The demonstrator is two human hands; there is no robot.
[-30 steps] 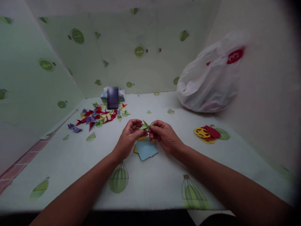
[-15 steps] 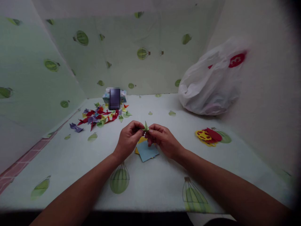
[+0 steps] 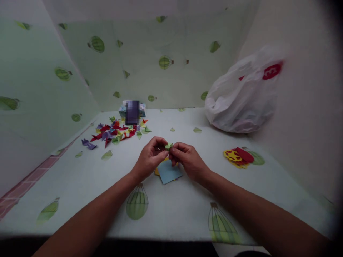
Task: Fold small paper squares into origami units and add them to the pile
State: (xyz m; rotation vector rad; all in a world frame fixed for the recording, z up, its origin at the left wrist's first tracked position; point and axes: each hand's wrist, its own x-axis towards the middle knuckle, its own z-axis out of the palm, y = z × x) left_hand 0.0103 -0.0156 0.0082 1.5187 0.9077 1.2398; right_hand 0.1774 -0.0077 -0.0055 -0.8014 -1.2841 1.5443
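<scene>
Between my fingertips is a small folded piece of light green paper (image 3: 168, 146), partly hidden by the fingers. My left hand (image 3: 152, 153) pinches it from the left, thumb below and fingers curled behind. From the other side my right hand (image 3: 189, 159) grips it between thumb and forefinger. Just under the hands lies a small stack of square paper, with a light blue sheet (image 3: 168, 172) on top and yellow-orange sheets (image 3: 157, 171) showing at its edges.
A heap of colourful folded paper pieces (image 3: 115, 132) lies at the back left, before a tissue box (image 3: 142, 110) and a blurred dark upright object (image 3: 132, 112). At right are red and yellow cut-outs (image 3: 232, 155) and a white plastic bag (image 3: 238, 103) against the wall.
The green paper's upright point, which stood above the fingers, now sits lower and flatter between them. Both hands stay closed on it; the whole view has shifted slightly.
</scene>
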